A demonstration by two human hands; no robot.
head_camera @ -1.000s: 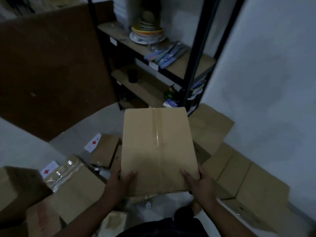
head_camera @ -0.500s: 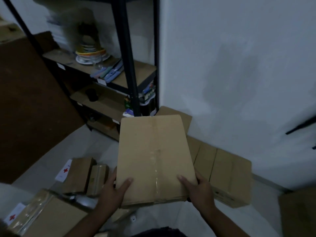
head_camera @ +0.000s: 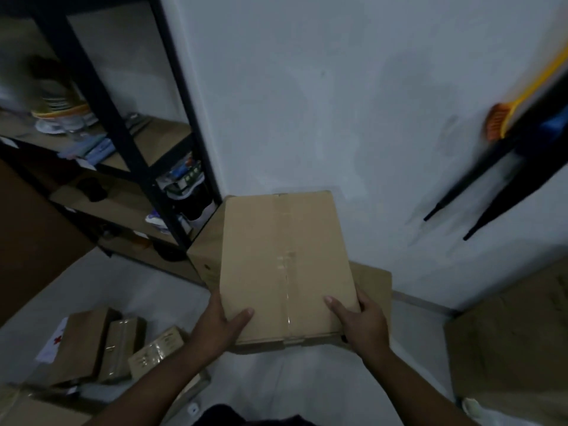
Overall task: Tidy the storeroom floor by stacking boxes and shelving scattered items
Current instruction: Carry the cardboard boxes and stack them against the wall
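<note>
A taped cardboard box (head_camera: 284, 265) is held up over the floor near the white wall, above other boxes (head_camera: 373, 279) lying against the wall's foot. The left hand (head_camera: 219, 325) grips its near left corner and the right hand (head_camera: 361, 322) its near right corner, thumbs on top. A black metal shelf rack (head_camera: 132, 149) stands to the left, and small boxes (head_camera: 116, 345) lie on the floor at lower left.

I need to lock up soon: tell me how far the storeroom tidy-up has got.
Done: cartons lie against the wall. In hand: the left hand and right hand grip a taped box over them. Left: small boxes scattered on the floor, not yet shelved or stacked.
</note>
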